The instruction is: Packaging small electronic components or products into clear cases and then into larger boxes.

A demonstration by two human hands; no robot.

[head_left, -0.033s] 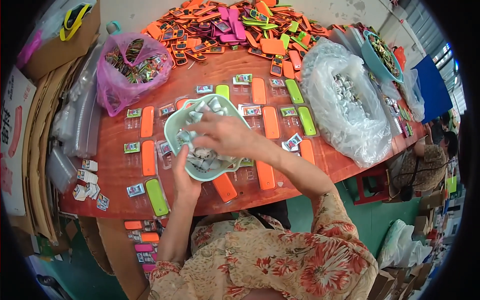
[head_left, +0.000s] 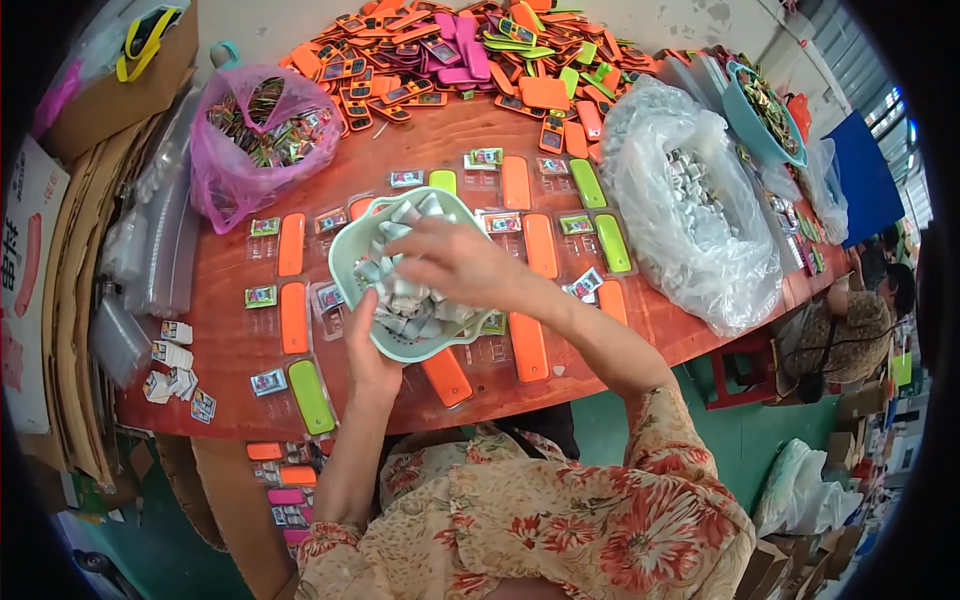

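Note:
A pale green plastic basket is held over the table in front of me, filled with small white and silver packets. My left hand grips the basket's near left side, its thumb up against the rim. Inside the basket, my right hand has its fingers curled down among the packets; whatever lies under the fingertips is hidden. Clear plastic trays surround the basket, bearing orange toy-phone cases, green cases and small sachets. The basket covers part of several trays.
Toy phones are heaped at the back. A pink bag of sachets stands far left, and a clear bag of white packets on the right. Small card stacks lie near the left edge. Another person sits off to the right.
My right hand has shifted very slightly to the right within the basket. My left hand and the basket stay in nearly the same place.

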